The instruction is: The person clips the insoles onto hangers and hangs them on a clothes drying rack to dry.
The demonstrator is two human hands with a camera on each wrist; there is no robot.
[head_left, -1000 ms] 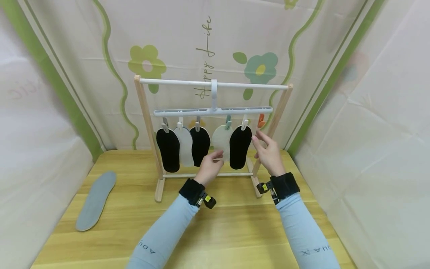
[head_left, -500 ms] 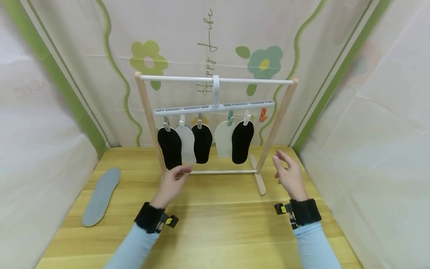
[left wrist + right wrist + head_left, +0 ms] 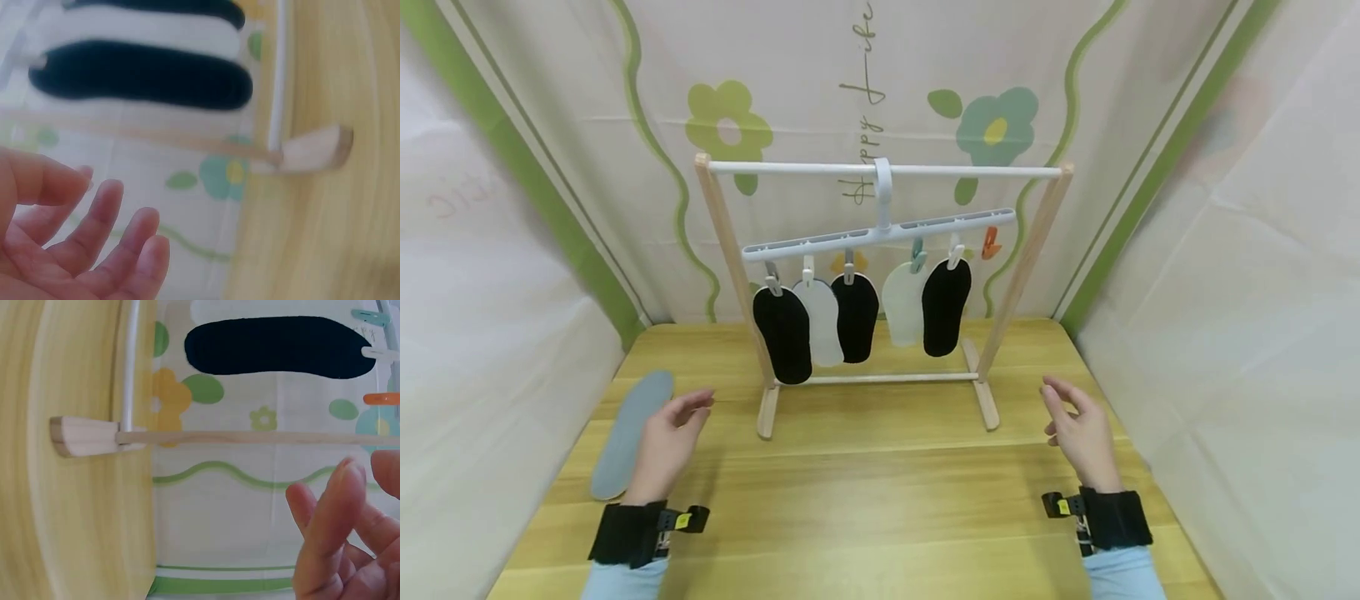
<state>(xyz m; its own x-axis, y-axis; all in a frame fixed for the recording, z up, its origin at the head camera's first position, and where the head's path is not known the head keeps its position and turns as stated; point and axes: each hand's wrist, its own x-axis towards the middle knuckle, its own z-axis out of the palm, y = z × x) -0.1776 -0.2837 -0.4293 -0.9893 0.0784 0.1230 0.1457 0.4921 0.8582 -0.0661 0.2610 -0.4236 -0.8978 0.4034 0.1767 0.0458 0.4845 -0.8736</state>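
A grey insole (image 3: 632, 433) lies on the table at the left, and my left hand (image 3: 670, 446) hovers over its right edge with loosely bent fingers and nothing in them. My right hand (image 3: 1081, 437) is in the air to the right of the rack, also holding nothing. From the white hanger (image 3: 820, 242) several insoles hang by clips: a black insole (image 3: 784, 337) at the left end, pale ones, another black one, and a black insole (image 3: 946, 308) at the right. An orange clip (image 3: 991, 243) at the right end holds nothing. The hanger tilts, left end lower.
The wooden rack (image 3: 1026, 271) with white rods stands at the table's back. Its feet (image 3: 987, 407) reach toward the front. Printed fabric walls (image 3: 1225, 275) enclose the wooden table (image 3: 872, 483) at the back and sides.
Both hands have drawn back from the hanging insoles, the left one moving far left to the grey insole, the right one down and right. The hanger has tipped from nearly level to left-end-low.
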